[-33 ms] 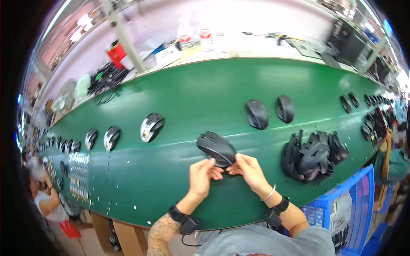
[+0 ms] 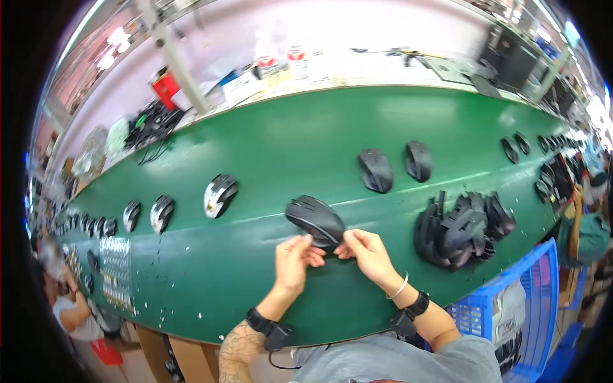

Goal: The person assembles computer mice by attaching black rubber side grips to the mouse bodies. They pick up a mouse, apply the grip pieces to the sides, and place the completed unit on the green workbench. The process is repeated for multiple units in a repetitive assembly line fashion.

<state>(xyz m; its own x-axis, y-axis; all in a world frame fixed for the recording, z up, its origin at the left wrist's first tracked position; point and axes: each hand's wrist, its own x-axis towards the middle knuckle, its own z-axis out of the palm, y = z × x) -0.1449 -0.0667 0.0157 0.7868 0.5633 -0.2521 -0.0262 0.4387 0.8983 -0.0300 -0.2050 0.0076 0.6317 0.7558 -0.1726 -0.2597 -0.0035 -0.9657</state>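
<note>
A black computer mouse (image 2: 315, 219) is held in front of me over the green work surface, its near end between my two hands. My left hand (image 2: 294, 262) pinches at the near left side, with the thumb up against the body. My right hand (image 2: 369, 255) has thumb and fingertips closed on the near right edge. Beyond it lie two more black mice, a nearer one (image 2: 375, 170) and another (image 2: 419, 161) to its right. To the left rests a mouse with a white and black shell (image 2: 221, 196).
A heap of curved black plastic parts (image 2: 463, 230) lies at right, above a blue crate (image 2: 504, 313). More white and black mice (image 2: 162, 214) and a clear tray of small parts (image 2: 116, 271) are at left. Bottles (image 2: 297, 60) stand on the back shelf. A co-worker (image 2: 73, 306) sits far left.
The view has turned slightly, so the scene sits a little further left. Both hands keep hold of the mouse with almost the same grip.
</note>
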